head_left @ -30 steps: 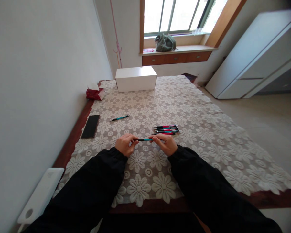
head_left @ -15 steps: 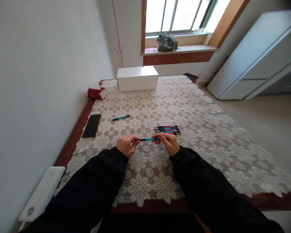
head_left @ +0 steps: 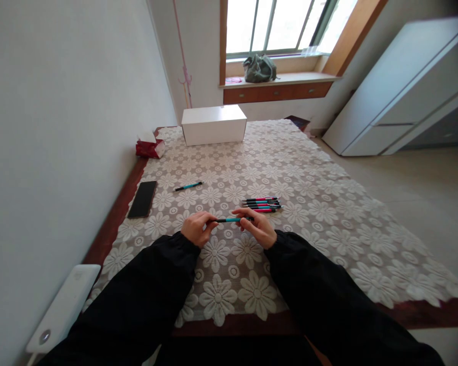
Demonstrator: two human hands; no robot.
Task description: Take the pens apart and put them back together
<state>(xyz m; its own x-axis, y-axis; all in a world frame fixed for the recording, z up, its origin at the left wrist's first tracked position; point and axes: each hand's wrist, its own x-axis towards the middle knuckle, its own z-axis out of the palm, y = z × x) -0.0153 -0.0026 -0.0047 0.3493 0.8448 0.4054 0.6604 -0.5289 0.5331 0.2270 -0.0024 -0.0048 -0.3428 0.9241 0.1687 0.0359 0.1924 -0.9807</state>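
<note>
Hands, left [head_left: 197,228] and right [head_left: 255,227], pinch a teal pen [head_left: 231,219] endwise; twisting it probably needs firm grip.

Pens: 1 held pen [head_left: 231,220], 1 lone pen [head_left: 189,186], approx. 5 in the pen group [head_left: 262,204], exact nr. unclear. 1 phone [head_left: 142,199], 1 white box [head_left: 213,125], 1 tissue pack [head_left: 149,146], 1 bag [head_left: 259,69].
</note>
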